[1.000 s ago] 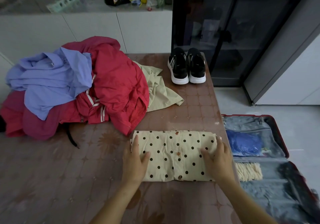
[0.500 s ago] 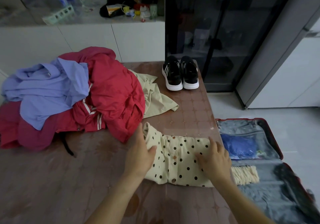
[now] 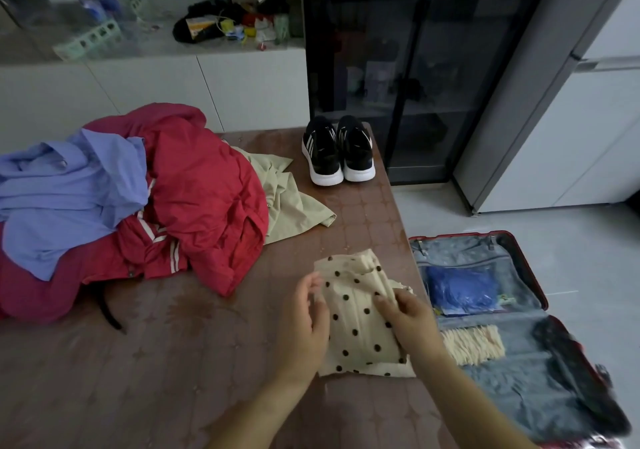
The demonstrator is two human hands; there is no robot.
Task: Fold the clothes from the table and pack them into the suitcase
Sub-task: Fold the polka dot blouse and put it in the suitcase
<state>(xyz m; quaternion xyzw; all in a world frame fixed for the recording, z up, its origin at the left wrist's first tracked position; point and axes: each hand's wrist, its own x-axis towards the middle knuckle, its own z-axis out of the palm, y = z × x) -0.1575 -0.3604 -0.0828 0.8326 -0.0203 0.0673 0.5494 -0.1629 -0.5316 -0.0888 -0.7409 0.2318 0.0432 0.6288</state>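
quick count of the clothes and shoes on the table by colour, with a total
Red jacket: 1
Blue shirt: 1
Dark pink garment: 1
Beige garment: 1
Cream dotted garment: 1
Black shoes: 2
Total: 7

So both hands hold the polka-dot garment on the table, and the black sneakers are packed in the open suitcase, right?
Not quite. The head view shows the black sneakers standing on the table, at its far end, not in the open suitcase. The rest holds: the left hand and the right hand both hold the polka-dot garment on the table.
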